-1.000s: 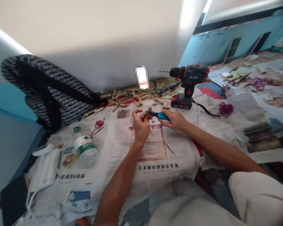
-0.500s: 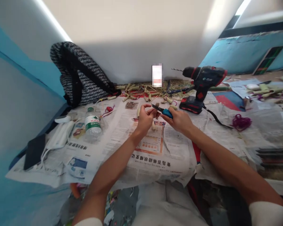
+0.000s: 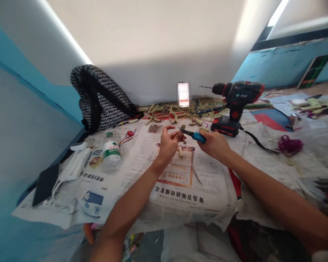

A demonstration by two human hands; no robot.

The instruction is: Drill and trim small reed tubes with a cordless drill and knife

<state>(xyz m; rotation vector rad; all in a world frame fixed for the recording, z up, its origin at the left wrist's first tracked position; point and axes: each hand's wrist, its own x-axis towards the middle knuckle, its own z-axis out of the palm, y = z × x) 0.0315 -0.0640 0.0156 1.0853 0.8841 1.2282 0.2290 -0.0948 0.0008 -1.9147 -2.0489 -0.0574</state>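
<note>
My right hand (image 3: pixel 214 145) is closed around a blue-handled knife (image 3: pixel 199 137), whose dark, narrow end points left toward my other hand. Just across from it, my left hand (image 3: pixel 170 143) is bent into a pinch, fingertips close to the knife's tip. What those fingers grip is too small and blurred to name. Under both hands lies a spread newspaper (image 3: pixel 180 196). A short pale-green stem piece (image 3: pixel 180 151) rests on the paper right below the fingertips, and another stem piece (image 3: pixel 203 129) lies behind my right hand.
A cordless drill (image 3: pixel 236 103) stands upright at the back right, its bit pointing left. Purple cord (image 3: pixel 290 145) lies farther right. At left are a water bottle (image 3: pixel 111 151), a white mask (image 3: pixel 73 165) and a patterned bag (image 3: pixel 104 100). A phone (image 3: pixel 183 95) leans against the back wall.
My right hand has shifted slightly right, drawing the knife a little away from my left hand. The whole view has tilted up a bit, so things sit lower.
</note>
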